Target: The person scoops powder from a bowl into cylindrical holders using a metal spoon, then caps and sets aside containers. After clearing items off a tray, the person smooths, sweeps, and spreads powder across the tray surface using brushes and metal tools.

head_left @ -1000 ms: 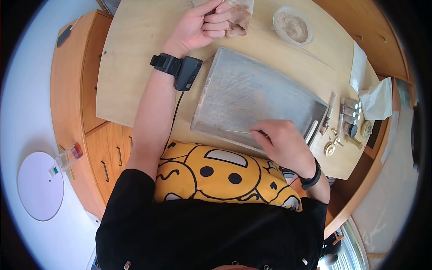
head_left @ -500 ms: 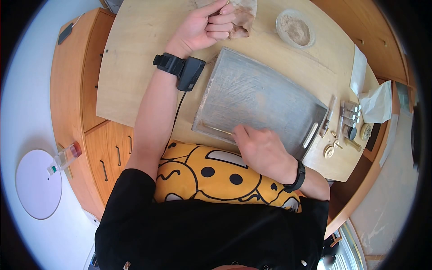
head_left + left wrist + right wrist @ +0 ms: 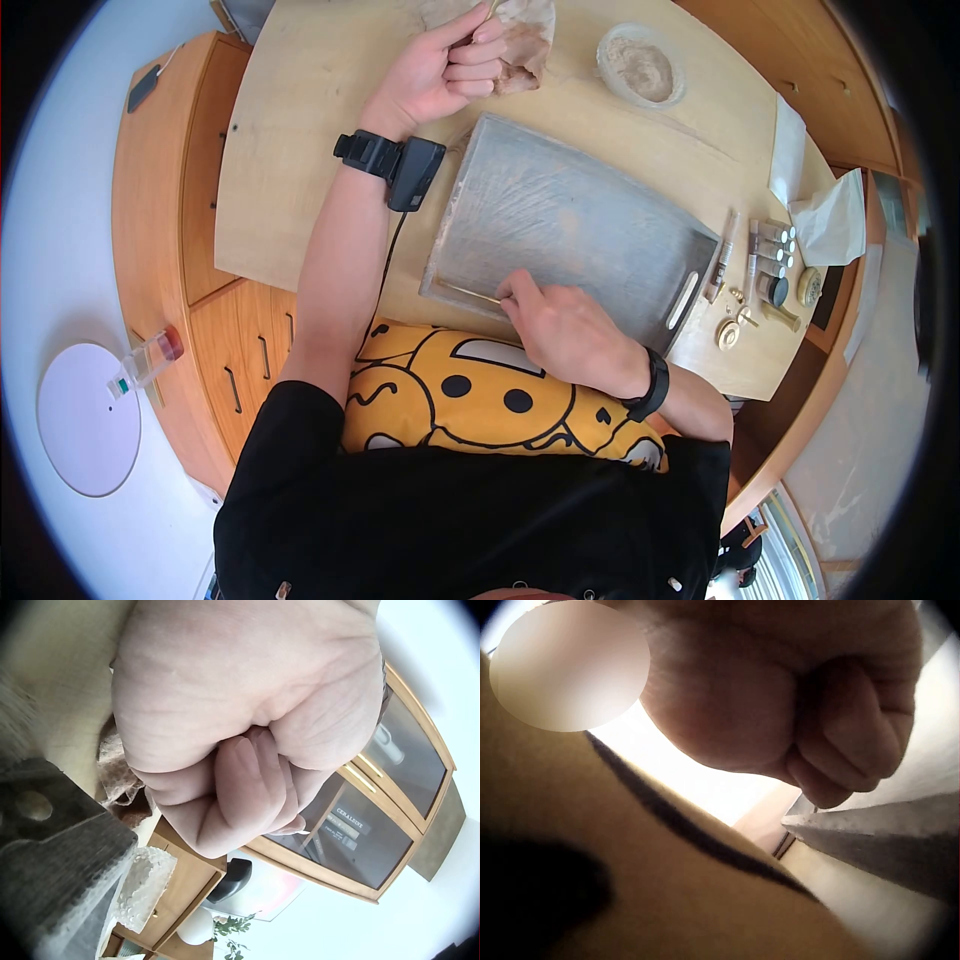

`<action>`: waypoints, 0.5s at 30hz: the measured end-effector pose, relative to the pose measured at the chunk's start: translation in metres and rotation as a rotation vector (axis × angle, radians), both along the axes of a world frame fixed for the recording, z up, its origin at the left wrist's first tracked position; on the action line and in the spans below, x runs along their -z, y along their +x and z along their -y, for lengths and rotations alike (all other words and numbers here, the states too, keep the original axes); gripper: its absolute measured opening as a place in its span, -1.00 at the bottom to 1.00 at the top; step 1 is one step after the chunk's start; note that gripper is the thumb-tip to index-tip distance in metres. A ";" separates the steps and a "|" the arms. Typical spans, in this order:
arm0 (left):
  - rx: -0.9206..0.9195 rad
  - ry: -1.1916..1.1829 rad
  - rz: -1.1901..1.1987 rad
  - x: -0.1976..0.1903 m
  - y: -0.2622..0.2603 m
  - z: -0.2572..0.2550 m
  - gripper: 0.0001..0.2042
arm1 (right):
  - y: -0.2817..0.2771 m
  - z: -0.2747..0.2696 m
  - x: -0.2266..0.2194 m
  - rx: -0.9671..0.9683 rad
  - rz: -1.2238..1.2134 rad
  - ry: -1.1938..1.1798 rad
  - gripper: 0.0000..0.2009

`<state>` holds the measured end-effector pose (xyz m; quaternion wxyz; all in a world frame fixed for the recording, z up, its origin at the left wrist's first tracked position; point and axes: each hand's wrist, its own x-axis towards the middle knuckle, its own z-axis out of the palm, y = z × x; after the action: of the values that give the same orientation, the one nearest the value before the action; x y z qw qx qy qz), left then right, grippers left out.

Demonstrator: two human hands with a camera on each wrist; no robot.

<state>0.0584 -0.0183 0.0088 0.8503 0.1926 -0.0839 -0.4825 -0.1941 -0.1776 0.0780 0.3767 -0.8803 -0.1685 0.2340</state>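
Okay, right hand pinches the stick, fingers curled. Stick's free end points left along the near edge of the tray; can't tell if it touches. Left hand, other fingers curled in, pinches a thin gold piece just beside the cloth. Bowl sits beyond tray, jars to its right, cushion on the near side.
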 end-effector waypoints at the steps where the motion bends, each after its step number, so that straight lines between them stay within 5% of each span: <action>1: 0.000 0.015 0.022 0.000 0.000 0.000 -0.65 | 0.001 0.000 0.000 0.012 -0.035 0.011 -0.88; 15: 0.053 -0.056 0.081 0.004 0.003 -0.002 -0.68 | 0.005 0.009 -0.005 0.069 -0.075 0.149 -0.88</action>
<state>0.0609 -0.0161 0.0047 0.8382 0.1858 -0.1368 -0.4941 -0.1888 -0.1863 0.0829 0.4552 -0.8457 -0.1405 0.2406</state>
